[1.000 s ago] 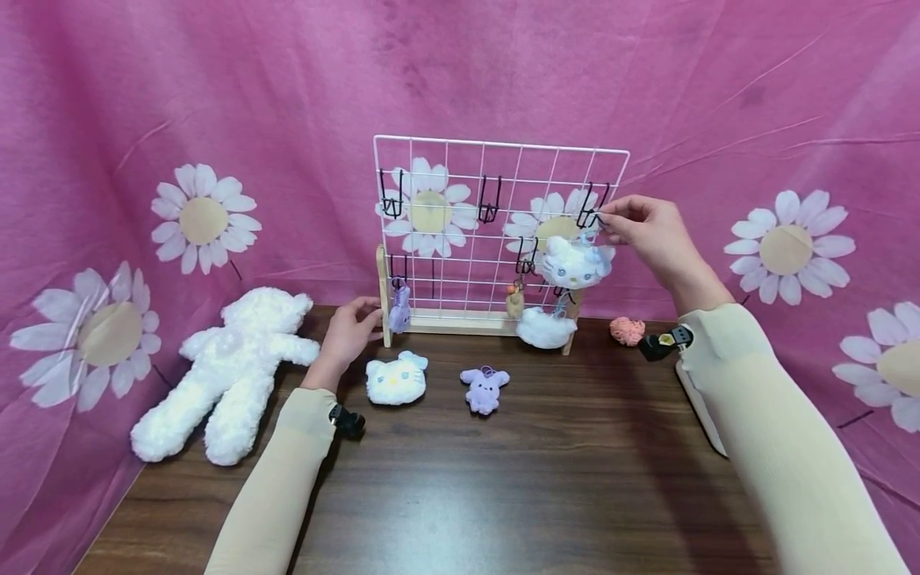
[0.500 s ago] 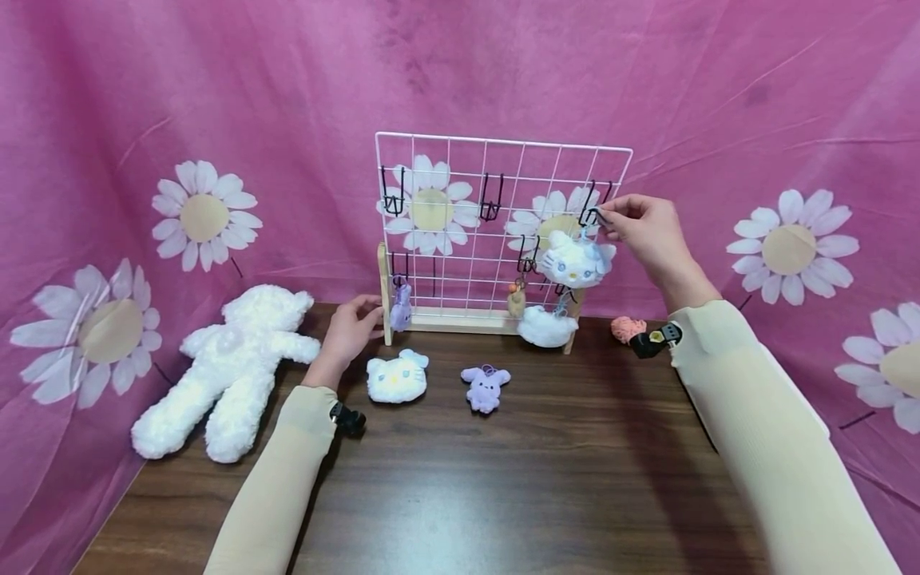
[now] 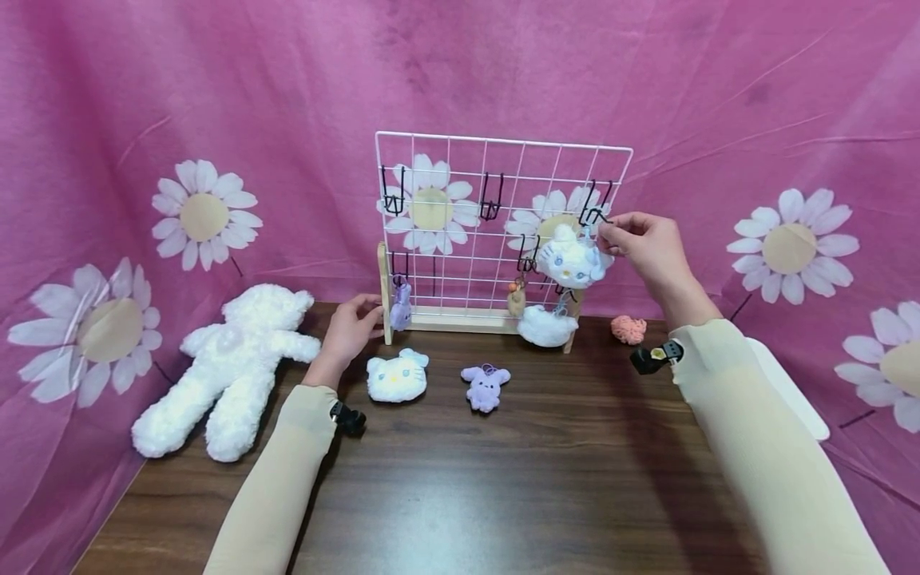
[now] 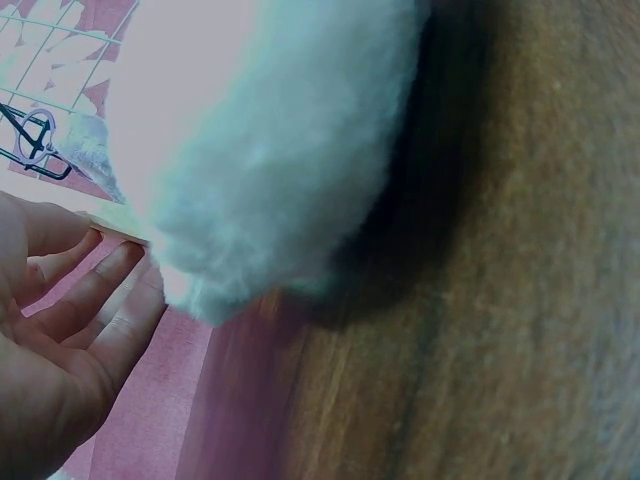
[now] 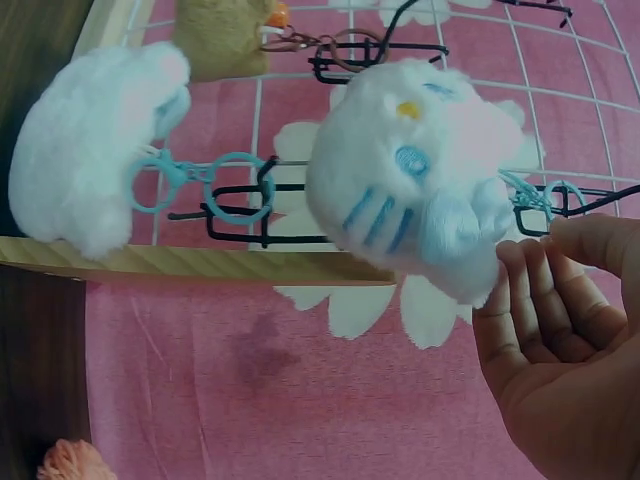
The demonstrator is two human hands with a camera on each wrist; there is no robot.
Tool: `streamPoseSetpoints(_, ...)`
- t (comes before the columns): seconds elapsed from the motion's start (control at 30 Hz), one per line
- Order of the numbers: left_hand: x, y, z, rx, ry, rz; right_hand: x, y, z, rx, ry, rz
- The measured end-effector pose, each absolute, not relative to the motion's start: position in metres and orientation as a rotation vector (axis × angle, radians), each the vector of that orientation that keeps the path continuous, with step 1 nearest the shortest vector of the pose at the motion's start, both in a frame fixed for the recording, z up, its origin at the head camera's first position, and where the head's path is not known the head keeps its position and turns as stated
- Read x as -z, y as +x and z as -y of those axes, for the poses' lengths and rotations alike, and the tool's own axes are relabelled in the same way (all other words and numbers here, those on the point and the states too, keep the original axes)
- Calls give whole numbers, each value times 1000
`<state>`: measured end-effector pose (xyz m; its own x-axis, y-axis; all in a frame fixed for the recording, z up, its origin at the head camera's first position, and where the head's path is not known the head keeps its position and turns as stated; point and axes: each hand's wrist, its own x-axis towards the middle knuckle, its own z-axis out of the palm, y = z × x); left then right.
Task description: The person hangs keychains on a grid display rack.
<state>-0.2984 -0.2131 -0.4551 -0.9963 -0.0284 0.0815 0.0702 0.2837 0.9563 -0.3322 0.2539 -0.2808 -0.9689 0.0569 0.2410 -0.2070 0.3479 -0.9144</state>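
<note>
My right hand (image 3: 643, 239) is at the upper right of the white wire grid rack (image 3: 503, 144). Thumb and fingertips pinch close to the blue loop of a white cat-face plush keychain (image 3: 571, 259). Its loop (image 5: 568, 192) sits round a black hook (image 5: 600, 192) in the right wrist view, and the plush hangs below. My left hand (image 3: 350, 331) holds the rack's left wooden post (image 3: 386, 295) between thumb and fingers. In the left wrist view a blurred white plush (image 4: 270, 150) covers much of the post.
A purple plush (image 3: 401, 307), a tan charm (image 3: 516, 299) and a white plush (image 3: 548, 327) hang low on the rack. Another cat-face plush (image 3: 397, 377) and a purple plush (image 3: 485, 389) lie in front. A white bear (image 3: 240, 359) lies left, an orange yarn bundle (image 3: 628, 329) right.
My right fingers have come down slightly from the hook's tip toward the plush's top. The hook's end now shows beside them, and the plush has turned a little. My left hand stays at the post.
</note>
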Motion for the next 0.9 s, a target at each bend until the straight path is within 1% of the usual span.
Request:
streamPoseSetpoints(0.27, 454, -298, 213, 1818, -27, 2465, 281, -313, -253, -1676, 154, 2351)
streamPoseSetpoints(0.4, 454, -298, 214, 1814, -22, 2467, 287, -303, -248, -1658, 187, 2367)
streamPoseSetpoints(0.63, 456, -299, 215, 1802, -25, 2461, 313, -286, -225, -1585, 229, 2497)
streamPoseSetpoints(0.77, 455, -299, 215, 1810, -21, 2462, 329, -277, -210, -1461, 287, 2609)
streamPoseSetpoints(0.9, 455, -299, 213, 1829, -21, 2464, 344, -271, -199, -1440, 354, 2657)
